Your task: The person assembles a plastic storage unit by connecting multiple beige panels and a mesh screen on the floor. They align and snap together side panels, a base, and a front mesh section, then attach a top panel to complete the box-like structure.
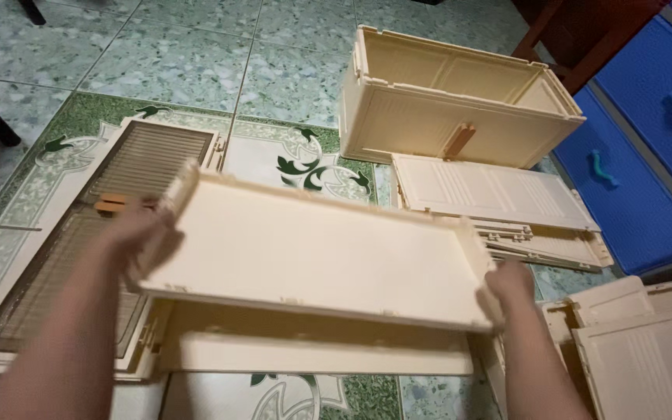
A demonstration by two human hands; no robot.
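A long cream plastic panel point(320, 260) is being held flat above the tiled floor point(196, 62), its long side running left to right. Its left end is being gripped by the left hand point(138, 237), and its right end by the right hand point(507, 288). Raised edges are showing around it.

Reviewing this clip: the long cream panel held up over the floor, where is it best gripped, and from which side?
Probably by its two short ends, coming in from outside left and right, as the left hand and right hand do now. The cream panel is long, flat and shallow, with raised end rims that give the fingers an edge; gripping both ends should keep it level.
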